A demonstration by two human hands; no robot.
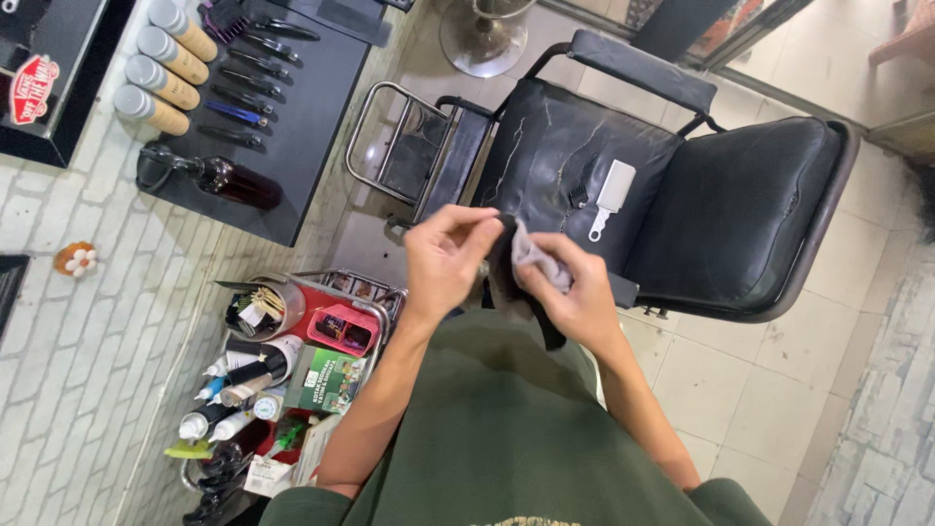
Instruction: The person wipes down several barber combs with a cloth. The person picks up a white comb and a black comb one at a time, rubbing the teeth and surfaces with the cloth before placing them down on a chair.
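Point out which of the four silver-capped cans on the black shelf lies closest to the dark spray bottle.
The lowest can of the row, at its end. It lies just above the dark spray bottle; the other three lie farther up toward the frame's top edge.

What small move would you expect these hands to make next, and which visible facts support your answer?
Probably a short rub of the grey cloth along the dark item, though that is only a judgement. The right hand presses the cloth against the item, the left hand pinches its upper end, and both are held above the black barber chair. What the item is cannot be told.
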